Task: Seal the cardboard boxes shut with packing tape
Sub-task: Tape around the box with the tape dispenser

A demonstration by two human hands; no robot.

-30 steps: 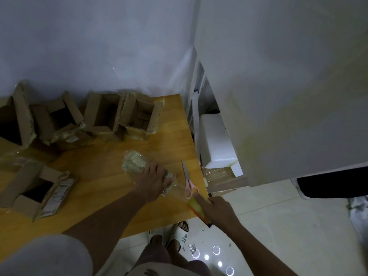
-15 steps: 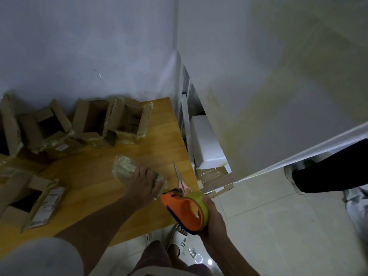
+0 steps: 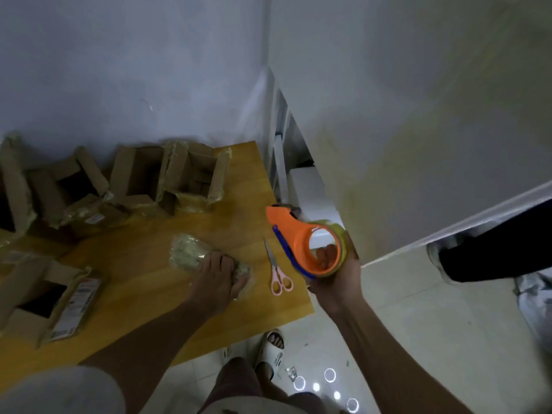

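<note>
A small box wrapped all over in tape (image 3: pixel 188 253) lies on the wooden table (image 3: pixel 137 282), and my left hand (image 3: pixel 219 273) rests on its right end, fingers draped over it. My right hand (image 3: pixel 337 274) grips an orange tape dispenser (image 3: pixel 301 243) with a roll of clear tape, lifted off the table's right edge; my fingers show through the roll's core. Pink-handled scissors (image 3: pixel 276 271) lie between the two hands. Several open cardboard boxes (image 3: pixel 191 177) stand along the back wall, and another open box (image 3: pixel 50 303) lies at the left.
The table's right edge ends just past the scissors. A white foam block (image 3: pixel 310 189) sits in the gap beside a white wall. Another person's dark leg (image 3: pixel 490 252) stands on the tiled floor at the right. My sandalled feet (image 3: pixel 273 348) are below the table's front edge.
My right hand has lifted the tape dispenser from below the table's corner up and to the right, turning it so the roll's hole faces me. My left hand stayed on the taped box.
</note>
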